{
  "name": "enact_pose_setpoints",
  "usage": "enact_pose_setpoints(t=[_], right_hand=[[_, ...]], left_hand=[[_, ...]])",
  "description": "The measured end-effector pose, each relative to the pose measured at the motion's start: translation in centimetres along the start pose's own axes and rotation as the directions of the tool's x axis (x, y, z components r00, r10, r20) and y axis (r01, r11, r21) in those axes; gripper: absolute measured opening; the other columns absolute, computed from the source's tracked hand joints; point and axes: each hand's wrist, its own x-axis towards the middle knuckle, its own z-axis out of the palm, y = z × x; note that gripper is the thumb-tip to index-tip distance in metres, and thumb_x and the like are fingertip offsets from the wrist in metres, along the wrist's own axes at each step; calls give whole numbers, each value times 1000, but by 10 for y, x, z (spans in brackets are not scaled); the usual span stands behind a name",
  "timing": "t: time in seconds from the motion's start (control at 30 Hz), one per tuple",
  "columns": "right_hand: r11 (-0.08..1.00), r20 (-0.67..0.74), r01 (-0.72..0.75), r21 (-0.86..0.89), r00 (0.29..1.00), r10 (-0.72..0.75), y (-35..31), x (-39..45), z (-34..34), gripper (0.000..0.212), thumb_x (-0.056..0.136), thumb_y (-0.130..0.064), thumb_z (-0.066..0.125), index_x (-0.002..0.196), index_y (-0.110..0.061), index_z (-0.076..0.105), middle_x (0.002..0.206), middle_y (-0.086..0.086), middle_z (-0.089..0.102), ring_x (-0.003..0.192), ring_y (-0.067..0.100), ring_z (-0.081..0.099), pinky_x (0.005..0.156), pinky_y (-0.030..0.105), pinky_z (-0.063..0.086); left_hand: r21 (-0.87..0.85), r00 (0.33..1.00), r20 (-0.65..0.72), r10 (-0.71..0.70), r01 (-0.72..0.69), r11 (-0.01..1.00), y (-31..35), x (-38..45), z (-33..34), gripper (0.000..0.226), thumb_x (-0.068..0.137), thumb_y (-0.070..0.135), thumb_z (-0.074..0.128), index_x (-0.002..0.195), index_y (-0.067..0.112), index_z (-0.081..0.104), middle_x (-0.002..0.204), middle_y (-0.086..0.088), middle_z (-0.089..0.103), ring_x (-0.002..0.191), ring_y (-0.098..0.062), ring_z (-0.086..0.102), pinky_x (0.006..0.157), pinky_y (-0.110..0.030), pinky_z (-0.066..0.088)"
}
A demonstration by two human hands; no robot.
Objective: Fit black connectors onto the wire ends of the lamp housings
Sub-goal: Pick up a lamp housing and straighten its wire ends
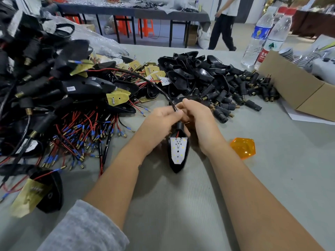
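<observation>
Holding the lamp housing (177,153) between both hands, I pinch its black sleeved wire (163,91) with my left hand (161,122), while my right hand (197,120) curls round the black connector (180,126) at the housing's neck; my fingers hide the join. Just right lies an orange lens (243,147) on bare grey table (181,205). Left sprawl wired housings (87,87) with red leads (87,134). Beyond my fingers sit loose connectors (235,98), empty shells (188,73), a cardboard box (297,91) and bottles (261,33).
</observation>
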Motion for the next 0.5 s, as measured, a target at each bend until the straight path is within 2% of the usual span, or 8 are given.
enact_pose_setpoints(t=[0.07,0.1,0.17,0.23,0.33,0.43,0.5], right_hand=[[997,-23,25,-78,999,-27,-1,-1,0,23,92,-23,56,86,-4,68,75,15,56,70,27,52,68,37,42],[991,-23,52,-125,998,-55,-1,-1,0,20,93,-18,58,83,-5,70,78,12,60,76,25,56,73,38,44],[979,-23,87,-184,995,-93,-3,-2,0,16,92,-10,59,82,-6,70,79,5,64,80,15,58,75,33,46],[981,-24,89,-175,995,-95,-4,-3,0,12,91,-8,61,84,-3,70,80,7,62,81,18,57,74,34,45],[971,-28,121,-208,991,-130,-4,-2,-1,14,91,-9,64,88,5,68,77,10,57,76,20,52,70,33,42],[970,-94,149,-194,981,-169,-6,-2,-1,14,93,-10,62,87,1,69,65,2,56,61,11,49,61,28,42],[978,-141,141,-155,976,-163,-6,-1,-2,14,95,-12,62,88,-2,70,59,-2,56,47,6,43,49,19,39]], left_hand=[[149,1000,13,-15,13,989,-3,2,4,32,100,10,49,69,9,56,67,-18,60,57,-21,56,55,-23,43],[222,1000,3,-19,18,975,-5,3,5,34,99,11,52,65,10,51,63,-15,54,55,-20,50,53,-27,38],[287,999,-22,-34,39,957,-8,5,4,34,97,14,56,65,7,46,54,-7,42,43,-12,38,45,-22,31],[298,998,-12,-64,65,953,-11,8,3,29,95,14,58,70,2,50,54,-8,38,39,-9,33,40,-20,25],[371,996,12,-83,73,926,-16,11,3,33,92,14,61,68,-8,56,51,-10,42,38,-10,32,43,-23,24],[360,995,44,-90,68,930,-17,14,2,32,83,32,62,54,18,65,46,-7,53,35,-8,40,38,-17,28],[313,994,68,-88,63,948,-18,14,0,34,78,40,59,63,10,67,51,-15,55,36,-10,42,36,-16,28]])
